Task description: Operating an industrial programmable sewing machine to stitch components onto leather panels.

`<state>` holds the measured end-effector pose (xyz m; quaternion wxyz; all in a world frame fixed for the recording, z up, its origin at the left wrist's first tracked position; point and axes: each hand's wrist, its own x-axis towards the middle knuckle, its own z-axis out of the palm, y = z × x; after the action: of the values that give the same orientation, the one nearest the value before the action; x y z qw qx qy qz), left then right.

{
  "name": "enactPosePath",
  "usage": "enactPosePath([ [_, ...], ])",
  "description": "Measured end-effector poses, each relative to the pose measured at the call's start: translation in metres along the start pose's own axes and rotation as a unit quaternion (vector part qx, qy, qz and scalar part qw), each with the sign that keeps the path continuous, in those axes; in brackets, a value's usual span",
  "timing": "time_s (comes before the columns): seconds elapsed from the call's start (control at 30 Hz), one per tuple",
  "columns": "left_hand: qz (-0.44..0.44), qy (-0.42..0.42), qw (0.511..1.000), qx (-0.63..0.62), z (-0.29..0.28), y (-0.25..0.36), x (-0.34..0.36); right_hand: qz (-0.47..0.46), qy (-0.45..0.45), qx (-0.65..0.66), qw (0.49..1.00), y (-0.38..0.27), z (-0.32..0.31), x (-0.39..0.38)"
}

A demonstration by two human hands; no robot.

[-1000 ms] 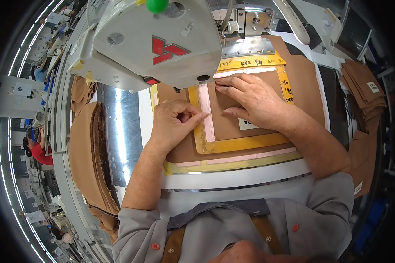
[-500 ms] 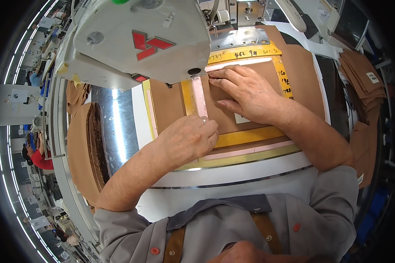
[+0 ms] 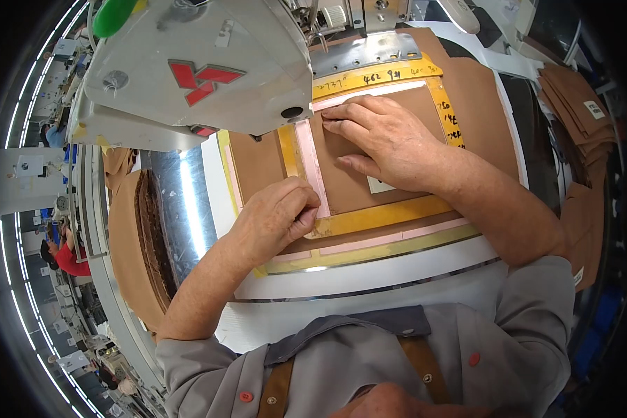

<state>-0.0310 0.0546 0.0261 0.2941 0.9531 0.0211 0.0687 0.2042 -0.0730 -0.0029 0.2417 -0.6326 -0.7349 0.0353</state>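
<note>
A yellow frame (image 3: 383, 215) with handwritten marks lies around a brown fabric panel (image 3: 345, 191) under a sewing machine head (image 3: 251, 56). My right hand (image 3: 400, 143) rests palm down on the panel, fingers stretched toward the white strip (image 3: 376, 93) along its far edge. A pale label (image 3: 378, 185) shows partly beneath its wrist side. Along the panel's left edge runs a pink strip (image 3: 306, 150). At that strip's near end my left hand (image 3: 277, 214) is closed, fingers curled under. Whatever its fingertips pinch, if anything, is hidden.
A perforated metal plate (image 3: 366, 57) joins the frame's far side. Stacked brown pieces stand at the left (image 3: 136, 244) and more brown pieces (image 3: 578, 118) lie at the right. The shiny metal surface (image 3: 181, 202) is left of the work. Other people sit far left.
My left hand has moved slightly left and nearer me, uncovering the near end of the pink strip. My right hand stays on the panel. The whole view has shifted a little.
</note>
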Motion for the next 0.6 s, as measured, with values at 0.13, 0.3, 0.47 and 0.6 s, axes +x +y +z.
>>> enactPosePath([
  [0.13, -0.008, 0.002, 1.0, -0.005, -0.003, 0.0, 0.0, -0.026, 0.051, -0.025, 0.998, 0.003, 0.004, 0.001],
  [0.3, 0.144, -0.079, 0.975, 0.151, -0.008, 0.013, 0.016, -0.024, 0.049, -0.023, 0.998, 0.003, 0.004, 0.003],
  [0.47, 0.172, -0.153, 0.947, 0.225, -0.007, 0.023, 0.026, -0.03, 0.052, -0.021, 0.998, 0.003, 0.005, 0.002],
  [0.6, 0.125, -0.13, 0.964, 0.196, -0.006, 0.014, 0.025, -0.028, 0.049, -0.014, 0.998, 0.004, 0.006, 0.002],
])
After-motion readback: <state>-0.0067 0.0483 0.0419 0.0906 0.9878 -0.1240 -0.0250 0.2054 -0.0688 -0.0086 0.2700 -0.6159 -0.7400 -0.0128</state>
